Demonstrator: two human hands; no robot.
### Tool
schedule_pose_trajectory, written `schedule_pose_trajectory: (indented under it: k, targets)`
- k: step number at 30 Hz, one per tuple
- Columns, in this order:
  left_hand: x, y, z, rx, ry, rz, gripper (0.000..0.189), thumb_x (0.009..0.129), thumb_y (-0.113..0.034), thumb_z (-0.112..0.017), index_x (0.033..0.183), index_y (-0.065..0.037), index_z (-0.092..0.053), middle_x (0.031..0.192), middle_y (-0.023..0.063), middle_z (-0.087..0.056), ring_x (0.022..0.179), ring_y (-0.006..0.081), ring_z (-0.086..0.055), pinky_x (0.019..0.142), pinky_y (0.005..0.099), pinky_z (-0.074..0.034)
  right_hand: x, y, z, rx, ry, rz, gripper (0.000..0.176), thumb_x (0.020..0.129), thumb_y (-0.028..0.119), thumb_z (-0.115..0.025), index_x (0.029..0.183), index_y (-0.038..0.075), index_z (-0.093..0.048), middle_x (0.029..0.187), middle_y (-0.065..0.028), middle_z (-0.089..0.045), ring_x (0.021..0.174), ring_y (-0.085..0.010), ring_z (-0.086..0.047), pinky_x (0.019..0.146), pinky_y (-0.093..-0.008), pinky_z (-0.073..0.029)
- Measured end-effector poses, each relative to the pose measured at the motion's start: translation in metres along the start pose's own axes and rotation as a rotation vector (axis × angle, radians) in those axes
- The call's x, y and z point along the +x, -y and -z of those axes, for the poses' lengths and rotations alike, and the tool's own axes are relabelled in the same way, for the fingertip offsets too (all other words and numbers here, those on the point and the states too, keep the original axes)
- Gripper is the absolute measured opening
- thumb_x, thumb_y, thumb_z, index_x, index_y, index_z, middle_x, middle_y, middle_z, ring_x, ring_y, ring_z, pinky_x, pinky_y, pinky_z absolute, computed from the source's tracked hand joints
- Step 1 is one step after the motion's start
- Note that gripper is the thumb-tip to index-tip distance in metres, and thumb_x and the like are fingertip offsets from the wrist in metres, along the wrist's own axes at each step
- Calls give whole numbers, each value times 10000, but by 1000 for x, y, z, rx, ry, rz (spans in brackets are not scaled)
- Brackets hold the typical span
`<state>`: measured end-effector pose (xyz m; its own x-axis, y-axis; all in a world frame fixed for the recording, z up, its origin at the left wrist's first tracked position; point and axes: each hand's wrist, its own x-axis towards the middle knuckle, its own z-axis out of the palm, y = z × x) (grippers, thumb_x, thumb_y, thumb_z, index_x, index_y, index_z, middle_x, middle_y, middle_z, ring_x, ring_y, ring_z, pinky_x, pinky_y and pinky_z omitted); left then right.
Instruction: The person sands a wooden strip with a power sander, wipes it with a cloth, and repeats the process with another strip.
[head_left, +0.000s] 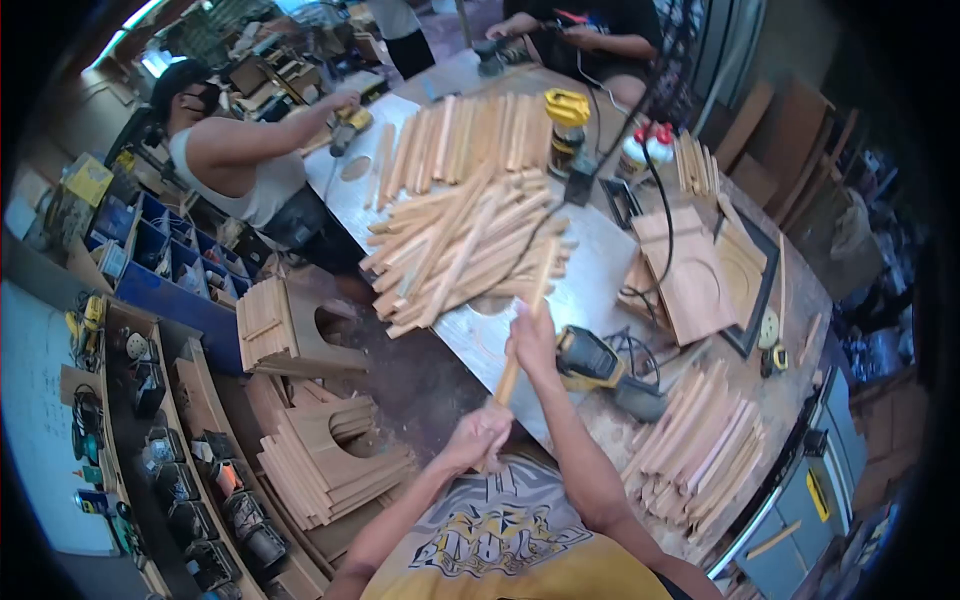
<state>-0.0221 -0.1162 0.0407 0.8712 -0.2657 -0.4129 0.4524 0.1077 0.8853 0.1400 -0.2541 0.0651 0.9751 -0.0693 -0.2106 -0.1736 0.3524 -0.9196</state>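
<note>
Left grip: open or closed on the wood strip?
Closed: the left grip is curled around the wood strip, which runs out of it toward the right grip.

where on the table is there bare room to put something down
Bare metal sheet shows between the crossed stick pile and the wooden panels; a smaller patch borders the round hole. It's crowded around the power tool and the lower stick bundle.
</note>
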Motion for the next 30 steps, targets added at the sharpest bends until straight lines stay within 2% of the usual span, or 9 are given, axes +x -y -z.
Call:
schedule_pose_trajectory:
  k: [2,3,5,8,14,19,22,27,30]
  targets:
    - [2,5,-2,61,-255,-164,169,1030,-206,-609,991,-52,-667,795,-41,-600,650,52,-523,556,251,-454,8,3,38,-859,238,517,427,1052,357,-554,1335,38,-528,866,-163,-597,751,-271,-605,704,-455,-516]
    - [-3,-18,-7,2,-284,-21,187,1032,-237,-620,1013,-59,-670,777,-36,-593,612,52,-506,518,248,-430,-4,20,57,-894,219,464,427,1052,357,-554,1335,38,-528,866,-163,-597,751,-271,-605,704,-455,-516]
    - [-11,-20,-1,1,-297,57,239,1026,-298,-650,1103,-72,-643,737,-42,-550,595,54,-505,500,230,-412,-37,63,73,-1518,70,906,477,958,357,-674,1356,118,-563,1087,-237,-589,1004,-385,-581,877,-543,-459]
    - [-17,6,13,2,-265,51,263,1026,-289,-651,1135,-50,-648,826,-25,-601,678,47,-544,575,225,-451,-36,66,115,-1656,355,606,568,829,337,-788,1348,232,-581,1254,-222,-550,1136,-412,-569,822,-476,-513]
    - [-23,53,32,13,-211,65,282,1013,-273,-672,1142,-24,-699,1006,-3,-681,947,66,-594,857,258,-490,-26,89,118,-1689,475,302,716,727,314,-853,1369,280,-536,1107,-191,-546,1022,-422,-632,804,-511,-549]
    - [-21,82,41,359,-188,-23,344,941,-303,-730,1141,-26,-688,1004,111,-730,951,178,-676,875,345,-523,-30,79,109,-1748,358,312,703,755,317,-818,1390,270,-518,1101,-215,-568,992,-425,-654,813,-519,-561]
    - [-18,100,43,328,-166,18,285,982,-309,-687,1072,-38,-696,983,47,-705,937,123,-627,873,308,-506,-33,94,89,-1718,204,341,695,757,335,-805,1386,247,-522,1101,-236,-584,971,-446,-666,816,-524,-565]
    - [-16,14,23,775,-140,349,503,819,-489,-761,940,-2,-744,862,243,-731,862,405,-727,778,475,-567,-31,114,59,-1733,83,395,680,747,368,-792,1364,225,-542,1091,-247,-608,942,-458,-682,807,-512,-564]
    - [-7,41,35,944,-311,301,520,778,-491,-760,939,4,-761,919,259,-737,900,415,-729,841,487,-571,-25,99,48,-1756,189,407,676,744,370,-792,1355,218,-546,1091,-247,-614,951,-449,-680,816,-503,-562]
